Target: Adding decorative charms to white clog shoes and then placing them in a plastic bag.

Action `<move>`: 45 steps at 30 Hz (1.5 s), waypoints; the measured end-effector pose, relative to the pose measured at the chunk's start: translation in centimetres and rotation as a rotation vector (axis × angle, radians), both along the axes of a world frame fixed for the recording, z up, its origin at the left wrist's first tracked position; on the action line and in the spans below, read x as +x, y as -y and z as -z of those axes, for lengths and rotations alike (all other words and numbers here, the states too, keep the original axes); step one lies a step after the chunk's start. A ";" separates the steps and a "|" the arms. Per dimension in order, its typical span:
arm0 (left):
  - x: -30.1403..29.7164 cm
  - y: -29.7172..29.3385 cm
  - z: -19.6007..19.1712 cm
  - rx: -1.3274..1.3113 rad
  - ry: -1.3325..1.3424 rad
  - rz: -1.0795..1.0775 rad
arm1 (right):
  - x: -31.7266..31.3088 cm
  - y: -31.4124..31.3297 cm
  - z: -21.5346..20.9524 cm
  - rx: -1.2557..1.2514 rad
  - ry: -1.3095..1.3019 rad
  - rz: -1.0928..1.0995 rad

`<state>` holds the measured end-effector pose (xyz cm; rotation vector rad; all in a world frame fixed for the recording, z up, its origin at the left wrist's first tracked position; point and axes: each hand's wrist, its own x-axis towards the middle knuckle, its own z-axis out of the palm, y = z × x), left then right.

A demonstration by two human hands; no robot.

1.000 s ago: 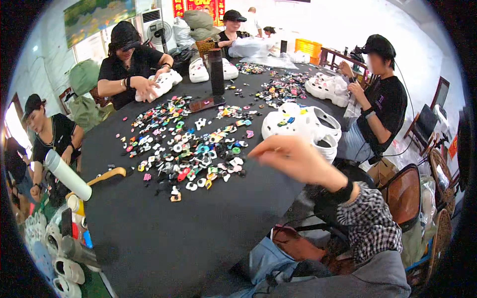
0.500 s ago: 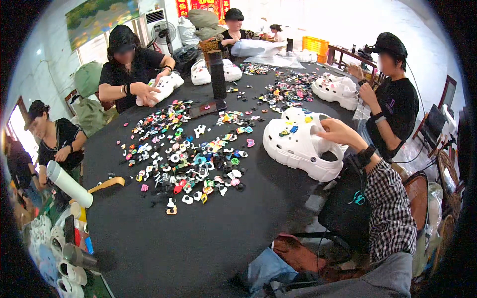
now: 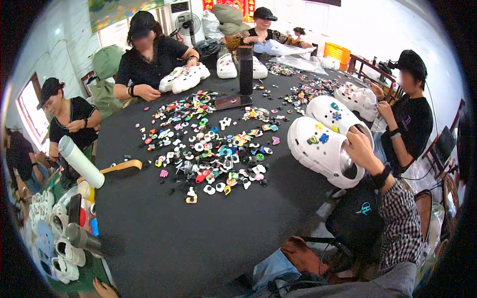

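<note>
Two white clogs stand side by side at the table's right: a near clog (image 3: 320,151) with yellow, blue and green charms, and a far clog (image 3: 335,115) with blue and green ones. My right hand (image 3: 363,150), in a black-and-white checked sleeve, closes over the inner sides of their heel openings; some fingertips are hidden inside. Low on the left, my left hand (image 3: 104,289) shows only in part at the rim, fingers stretched out beside the green table edge (image 3: 107,270). To the left of the clogs lies a wide scatter of small colourful shoe charms (image 3: 213,154).
A black cylinder (image 3: 245,70) and a phone (image 3: 233,102) stand behind the charms. A pale tumbler (image 3: 81,162) and a wooden shoehorn-like stick (image 3: 124,165) lie at left, near more white shoes (image 3: 69,252). Co-workers sit around the black table (image 3: 198,238), some handling white clogs.
The view has shifted, so the scene sits further right. Both clogs now show more fully, side by side under my right hand. My left hand has come into view at lower left.
</note>
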<state>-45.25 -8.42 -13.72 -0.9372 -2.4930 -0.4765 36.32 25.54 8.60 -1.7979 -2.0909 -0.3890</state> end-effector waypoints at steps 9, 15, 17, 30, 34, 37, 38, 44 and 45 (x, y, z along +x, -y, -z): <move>-3.9 0.4 4.3 0.018 0.096 -0.118 | -9.1 5.0 -2.7 0.186 -0.014 -0.287; -1.3 -0.1 2.7 0.123 0.111 -0.094 | -15.9 7.3 -3.5 0.106 -0.053 -0.531; -1.4 0.7 3.1 0.186 0.078 -0.038 | -18.7 7.8 -3.9 0.235 -0.017 -0.697; 2.1 -0.3 0.4 0.392 0.005 -0.032 | -32.6 13.0 -3.0 -0.154 -0.223 -1.309; 2.0 -0.8 1.5 0.419 -0.023 0.002 | -40.2 16.0 -2.2 -0.544 -0.257 -1.565; 1.2 0.4 2.0 0.449 0.075 0.080 | -47.9 19.3 -2.8 -0.779 -0.324 -1.720; 0.7 0.4 2.6 0.452 0.073 0.076 | -50.6 20.0 -2.0 -0.765 -0.435 -1.764; -0.4 3.1 9.4 0.194 0.628 -0.133 | -66.5 23.7 -2.4 -1.517 -0.798 -1.412; -0.3 3.0 9.9 0.151 0.716 -0.161 | -70.0 23.5 -0.9 -1.447 -0.936 -1.449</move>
